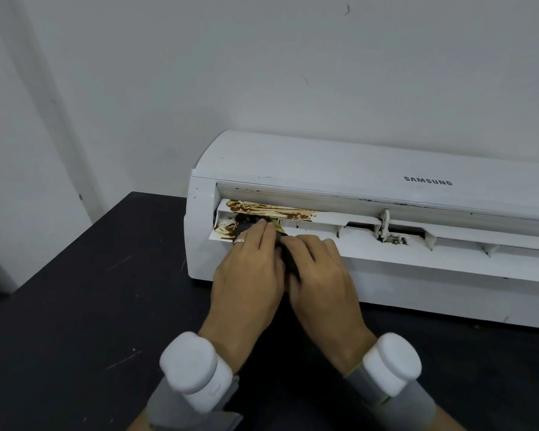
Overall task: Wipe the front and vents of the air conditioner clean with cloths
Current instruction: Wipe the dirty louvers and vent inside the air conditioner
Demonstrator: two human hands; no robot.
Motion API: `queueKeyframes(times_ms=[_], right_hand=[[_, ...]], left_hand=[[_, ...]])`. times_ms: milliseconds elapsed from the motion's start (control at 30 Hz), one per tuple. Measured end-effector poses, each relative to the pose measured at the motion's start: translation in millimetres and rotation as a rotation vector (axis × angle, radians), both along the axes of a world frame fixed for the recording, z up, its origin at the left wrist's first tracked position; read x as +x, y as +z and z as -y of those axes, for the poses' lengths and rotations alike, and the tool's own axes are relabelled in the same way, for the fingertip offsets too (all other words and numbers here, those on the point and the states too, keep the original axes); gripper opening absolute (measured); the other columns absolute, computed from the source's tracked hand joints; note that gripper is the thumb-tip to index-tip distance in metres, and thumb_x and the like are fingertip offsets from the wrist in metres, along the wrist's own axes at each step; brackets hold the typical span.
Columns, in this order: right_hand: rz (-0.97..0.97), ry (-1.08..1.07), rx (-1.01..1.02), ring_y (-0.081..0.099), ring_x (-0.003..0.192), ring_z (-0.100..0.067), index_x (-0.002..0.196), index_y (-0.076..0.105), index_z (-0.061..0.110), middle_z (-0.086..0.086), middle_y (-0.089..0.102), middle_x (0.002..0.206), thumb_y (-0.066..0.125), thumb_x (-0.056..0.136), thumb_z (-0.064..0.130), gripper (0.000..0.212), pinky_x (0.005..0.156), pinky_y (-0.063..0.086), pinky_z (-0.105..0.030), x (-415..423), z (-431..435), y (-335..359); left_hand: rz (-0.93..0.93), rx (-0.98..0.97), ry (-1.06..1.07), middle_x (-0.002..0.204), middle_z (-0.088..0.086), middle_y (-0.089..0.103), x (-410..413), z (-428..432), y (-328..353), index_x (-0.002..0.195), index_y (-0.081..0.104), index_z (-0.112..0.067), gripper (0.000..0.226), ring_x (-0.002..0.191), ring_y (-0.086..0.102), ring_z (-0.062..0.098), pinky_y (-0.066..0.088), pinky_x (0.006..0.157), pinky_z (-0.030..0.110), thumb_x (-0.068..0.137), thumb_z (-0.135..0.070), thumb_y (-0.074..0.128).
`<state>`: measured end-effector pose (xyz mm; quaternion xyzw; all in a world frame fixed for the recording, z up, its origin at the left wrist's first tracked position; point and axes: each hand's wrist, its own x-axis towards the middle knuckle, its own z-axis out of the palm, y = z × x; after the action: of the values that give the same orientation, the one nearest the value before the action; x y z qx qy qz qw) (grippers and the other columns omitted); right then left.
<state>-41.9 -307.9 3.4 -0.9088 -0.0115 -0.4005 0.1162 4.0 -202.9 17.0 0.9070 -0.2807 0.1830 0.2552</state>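
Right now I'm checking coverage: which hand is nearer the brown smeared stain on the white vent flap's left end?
Left hand: fingertips beside the stain. Right hand lies farther right, below the flap.

air conditioner (371, 169): white, brown-smeared vent | cloth (288, 259): dark, seemingly pressed against vent

In front of me a dark tabletop (75, 290) runs up to a pale wall (262, 63). The tabletop carries a few thin light scratches, two off to my left side. The wall has small dark marks, one high up and one lower. A vertical wall edge (53, 98) runs down at the far left.
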Motion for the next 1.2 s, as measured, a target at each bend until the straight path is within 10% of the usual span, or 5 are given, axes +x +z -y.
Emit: queueKeyframes(times_ms=[167,433,833,1200], right_hand=[[0.006,0.045,0.027,0.054,0.085,-0.028,0.107,0.067,0.005,-0.013,0.062,0.103,0.040,0.087,0.010,0.034,0.067,0.051,-0.036,10.9,-11.7,2.5],[-0.020,0.044,-0.034,0.055,0.085,-0.028,0.109,0.068,0.003,-0.014,0.062,0.099,0.068,0.083,0.006,0.025,0.062,0.052,-0.038,22.9,-24.7,-1.2],[0.026,-0.066,-0.099,0.050,0.083,-0.025,0.114,0.067,0.006,-0.012,0.060,0.097,0.043,0.093,0.012,0.033,0.064,0.048,-0.034,-1.5,-4.4,-11.3],[-0.052,-0.020,-0.047,0.051,0.084,-0.029,0.118,0.064,0.006,-0.013,0.059,0.100,0.067,0.083,0.006,0.035,0.060,0.045,-0.037,22.5,-28.4,-6.5]], left_hand=[[0.009,0.005,0.044,0.130,0.005,0.056,8.0,-11.9,9.6,0.126,0.055,-0.009,0.032,0.113,0.056,0.021,0.048,0.084,0.029,0.098,-0.020,0.043],[0.059,0.146,0.047,0.100,0.019,0.068,18.1,-26.2,12.6,0.100,0.067,0.004,0.023,0.085,0.068,0.031,0.056,0.067,0.033,0.077,0.000,0.069],[0.020,0.045,-0.129,0.140,0.002,0.050,18.2,-13.9,6.3,0.138,0.047,-0.012,0.042,0.126,0.046,0.015,0.027,0.102,0.014,0.097,-0.024,0.042],[0.030,0.116,0.099,0.124,0.003,0.052,21.9,-20.4,4.4,0.125,0.048,-0.012,0.031,0.103,0.057,0.017,0.039,0.073,0.016,0.098,-0.020,0.037]])
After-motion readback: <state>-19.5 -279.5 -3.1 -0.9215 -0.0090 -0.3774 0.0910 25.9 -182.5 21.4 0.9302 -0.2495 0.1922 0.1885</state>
